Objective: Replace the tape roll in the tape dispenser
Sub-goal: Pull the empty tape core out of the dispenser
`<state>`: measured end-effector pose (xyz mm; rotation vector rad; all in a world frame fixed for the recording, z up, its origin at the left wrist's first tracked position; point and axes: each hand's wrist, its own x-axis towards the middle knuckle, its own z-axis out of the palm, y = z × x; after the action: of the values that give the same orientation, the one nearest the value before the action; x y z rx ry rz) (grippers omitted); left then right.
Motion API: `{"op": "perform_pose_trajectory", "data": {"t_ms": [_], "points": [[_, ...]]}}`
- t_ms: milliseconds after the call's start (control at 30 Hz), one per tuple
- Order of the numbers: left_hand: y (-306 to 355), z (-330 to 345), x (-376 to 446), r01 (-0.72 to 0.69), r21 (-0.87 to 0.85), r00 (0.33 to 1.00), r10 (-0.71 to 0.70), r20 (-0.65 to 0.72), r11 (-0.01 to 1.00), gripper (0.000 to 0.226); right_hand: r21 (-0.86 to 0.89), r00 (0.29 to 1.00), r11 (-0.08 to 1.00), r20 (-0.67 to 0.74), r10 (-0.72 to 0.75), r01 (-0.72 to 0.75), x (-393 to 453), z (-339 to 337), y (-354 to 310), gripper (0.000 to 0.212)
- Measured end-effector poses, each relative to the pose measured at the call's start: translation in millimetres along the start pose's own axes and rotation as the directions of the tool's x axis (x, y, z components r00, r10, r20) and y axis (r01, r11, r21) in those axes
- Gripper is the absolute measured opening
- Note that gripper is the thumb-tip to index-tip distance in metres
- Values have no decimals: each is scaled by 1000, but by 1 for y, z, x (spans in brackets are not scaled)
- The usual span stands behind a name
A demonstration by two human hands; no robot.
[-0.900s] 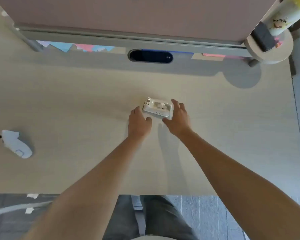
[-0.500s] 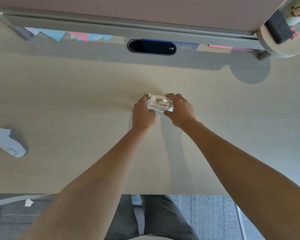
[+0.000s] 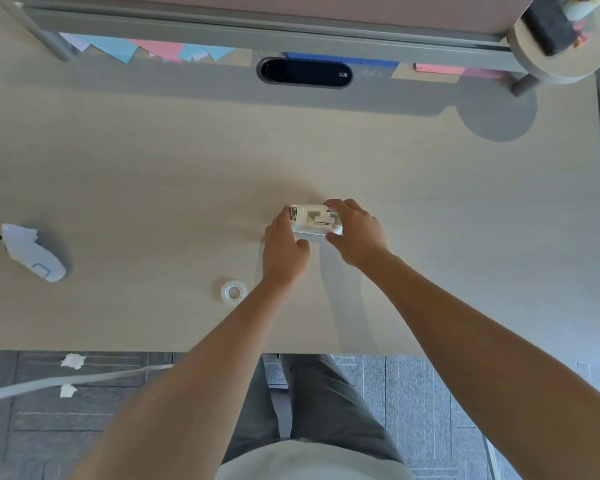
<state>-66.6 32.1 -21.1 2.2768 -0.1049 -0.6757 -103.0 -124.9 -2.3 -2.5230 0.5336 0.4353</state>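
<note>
Both my hands have closed in on the tape dispenser [image 3: 314,221] since a moment ago, when they lay more loosely at its sides. My left hand [image 3: 284,249] now clasps the left end, at the cutter, with the thumb on the near side. My right hand [image 3: 355,233] grasps the right end, fingers over the far edge and thumb on the near edge. The dispenser sits at mid-desk [image 3: 430,209], held between both hands; I cannot tell whether it is lifted clear of the surface.

Judgement: with the body now steadied from both ends, the dispenser is ready for the spindle to be handled. The task is at an early step.

Contents: the dispenser's well shows a white hub [image 3: 323,218] and no visible roll of tape around it, though detail here is small. The clear tape roll [image 3: 234,292] lies flat on the desk, near-left of my left wrist and apart from it, not yet loaded.

A white handheld controller [image 3: 32,252] lies at far left, well apart from the work. A round stand [image 3: 561,39] at the far right corner holds a dark block and other items too cropped to identify.
</note>
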Motion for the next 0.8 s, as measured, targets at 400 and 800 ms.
{"op": "perform_pose_trajectory", "data": {"t_ms": [400, 800], "points": [[-55, 9, -80, -122, 45, 992, 124, -31, 991, 75, 41, 996, 996, -43, -81, 83, -76, 50, 10, 65], [-100, 35, -80, -318, 187, 910, 355, -213, 929, 74, 158, 935, 956, -298, -191, 246, -89, 101, 40, 69]]}}
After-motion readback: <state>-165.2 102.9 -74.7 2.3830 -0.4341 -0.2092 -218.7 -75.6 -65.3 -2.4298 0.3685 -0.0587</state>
